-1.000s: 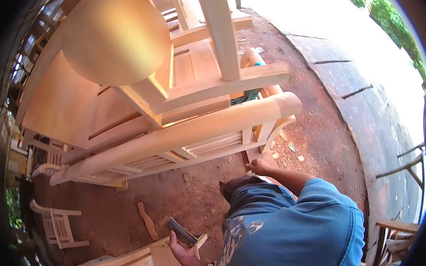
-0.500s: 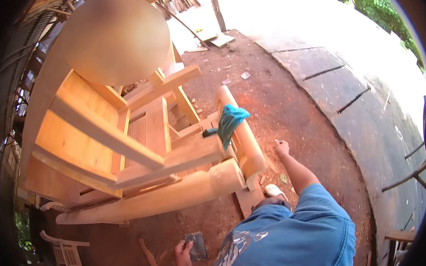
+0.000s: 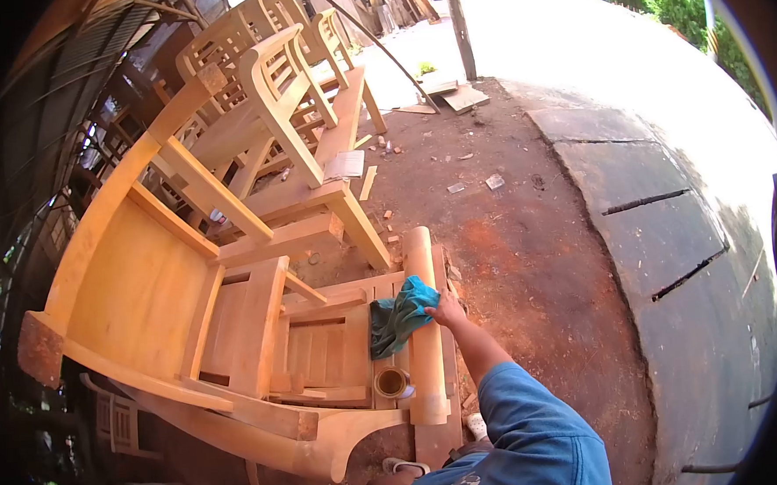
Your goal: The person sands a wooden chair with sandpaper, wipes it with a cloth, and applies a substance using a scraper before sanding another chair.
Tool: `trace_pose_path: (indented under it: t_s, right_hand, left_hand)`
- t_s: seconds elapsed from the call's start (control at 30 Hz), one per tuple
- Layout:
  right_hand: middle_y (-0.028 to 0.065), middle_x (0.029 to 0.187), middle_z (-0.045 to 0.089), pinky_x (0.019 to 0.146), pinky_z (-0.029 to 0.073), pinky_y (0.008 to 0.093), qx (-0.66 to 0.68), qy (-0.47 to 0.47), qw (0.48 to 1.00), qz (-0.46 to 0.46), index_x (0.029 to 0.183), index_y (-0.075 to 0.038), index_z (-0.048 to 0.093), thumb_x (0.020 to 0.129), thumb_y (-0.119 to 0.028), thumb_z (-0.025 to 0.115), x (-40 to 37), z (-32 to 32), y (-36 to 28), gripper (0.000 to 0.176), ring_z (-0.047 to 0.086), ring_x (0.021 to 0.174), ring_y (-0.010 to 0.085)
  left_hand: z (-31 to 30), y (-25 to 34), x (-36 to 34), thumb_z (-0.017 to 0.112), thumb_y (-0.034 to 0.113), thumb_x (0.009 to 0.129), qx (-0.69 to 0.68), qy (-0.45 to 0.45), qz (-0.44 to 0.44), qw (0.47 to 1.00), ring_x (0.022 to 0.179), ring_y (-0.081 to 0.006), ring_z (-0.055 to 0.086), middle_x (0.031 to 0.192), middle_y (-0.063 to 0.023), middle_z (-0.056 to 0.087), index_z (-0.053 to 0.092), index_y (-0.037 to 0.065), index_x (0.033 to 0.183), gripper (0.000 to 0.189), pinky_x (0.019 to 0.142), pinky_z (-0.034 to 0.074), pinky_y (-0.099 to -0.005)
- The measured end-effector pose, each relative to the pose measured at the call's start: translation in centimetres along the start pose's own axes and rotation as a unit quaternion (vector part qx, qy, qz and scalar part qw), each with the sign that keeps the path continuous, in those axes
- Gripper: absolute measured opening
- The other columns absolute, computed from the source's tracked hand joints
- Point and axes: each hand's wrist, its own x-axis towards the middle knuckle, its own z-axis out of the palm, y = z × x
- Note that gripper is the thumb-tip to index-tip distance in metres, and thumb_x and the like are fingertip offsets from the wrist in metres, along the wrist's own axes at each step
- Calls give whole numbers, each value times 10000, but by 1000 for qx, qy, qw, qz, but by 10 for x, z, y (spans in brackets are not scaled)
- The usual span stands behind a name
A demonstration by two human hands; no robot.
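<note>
My right hand [image 3: 447,309] reaches forward and its fingers close on the edge of a teal cloth [image 3: 401,316]. The crumpled cloth drapes over a rounded wooden rail [image 3: 426,377] at the front of a large unpainted wooden chair [image 3: 136,295]. Just below the cloth, beside the rail, stands a small open can [image 3: 391,382] with a dark inside. My left hand is out of view. The chair has a broad back panel and a slatted section [image 3: 328,355] near the cloth.
More bare wooden chairs [image 3: 284,99] stand at the far left on a long plank bench [image 3: 344,139]. A wooden post [image 3: 460,28] rises beyond them. Scraps lie on the brown dirt floor [image 3: 513,262]. Dark concrete slabs [image 3: 631,177] with slots run along the right.
My right hand has moved from beside the rail onto the cloth. My left hand, which held a dark flat sheet, has left the view. The camera view has shifted, showing more chairs.
</note>
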Motion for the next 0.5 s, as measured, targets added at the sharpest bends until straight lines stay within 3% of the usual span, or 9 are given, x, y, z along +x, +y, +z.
trace_pose_path:
  t_s: [0.03, 0.07, 0.17, 0.2, 0.23, 0.33, 0.37, 0.4, 0.5]
  right_hand:
    - [222, 1265, 485, 979, 407, 431, -11, -39, 999, -12, 1307, -51, 366, 773, -368, 713, 1, 5, 3, 711, 469, 1195, 364]
    - [220, 1132, 574, 900, 445, 433, 30, -6, 1000, -3, 1190, -35, 486, 772, -286, 713, -14, -7, -8, 538, 542, 1081, 372]
    - [222, 980, 617, 810, 456, 450, 105, 126, 985, -51, 979, -13, 592, 761, -221, 700, -13, 15, 0, 320, 583, 937, 387]
    - [224, 840, 624, 747, 448, 468, 134, 197, 968, -74, 818, 10, 613, 758, -162, 668, -19, 23, -4, 190, 586, 835, 406]
    - [206, 745, 613, 686, 451, 437, 150, 190, 967, -85, 829, 15, 605, 783, -148, 642, -31, 23, -12, 173, 599, 726, 354]
    - [113, 633, 512, 619, 417, 345, 268, -22, 951, -154, 810, 22, 569, 846, -190, 622, -85, 11, -31, 222, 501, 631, 175]
    - [74, 628, 481, 610, 399, 310, 298, -104, 928, -196, 804, 17, 563, 864, -210, 619, -113, 9, -34, 241, 452, 628, 125]
    - [31, 656, 464, 616, 380, 278, 317, -133, 905, -251, 798, 3, 554, 887, -227, 604, -137, 17, -32, 252, 423, 657, 102]
    - [-9, 778, 540, 667, 384, 259, 462, -283, 838, -72, 852, -60, 600, 900, -148, 594, -193, 25, -22, 100, 455, 709, 88]
  left_hand:
    - [3, 9, 2, 590, 113, 832, 12, -8, 18, 1000, 858, -336, 632, 922, -194, 649, 652, 11, 982, 192, 751, 490, -389]
    - [5, 17, 6, 593, 104, 828, 24, -17, 37, 999, 862, -352, 626, 931, -194, 647, 651, 13, 988, 193, 752, 491, -397]
    - [17, 18, 12, 606, 85, 810, 16, -3, 95, 995, 861, -370, 619, 943, -201, 641, 652, 31, 1005, 207, 747, 494, -412]
    - [18, 29, 22, 609, 84, 808, 8, -1, 104, 995, 866, -371, 620, 946, -207, 640, 653, 32, 1004, 207, 749, 495, -413]
    - [20, 37, 29, 611, 82, 807, -3, 6, 108, 994, 871, -372, 621, 948, -213, 638, 654, 32, 1004, 207, 750, 495, -413]
    - [46, 28, 62, 632, 74, 793, -36, 101, 179, 978, 639, -206, 583, 761, -107, 629, 635, -21, 848, 110, 608, 457, -305]
    - [55, 30, 74, 643, 91, 792, -75, 120, 174, 975, 679, -310, 611, 763, -177, 612, 623, -22, 866, 136, 612, 474, -359]
    - [59, 42, 84, 630, 85, 804, -86, 112, 126, 982, 678, -301, 613, 755, -168, 610, 618, -20, 850, 115, 607, 470, -362]
    - [87, 45, 114, 599, 118, 845, -161, 153, 26, 975, 609, -243, 563, 697, -149, 589, 602, -40, 838, 159, 572, 441, -341]
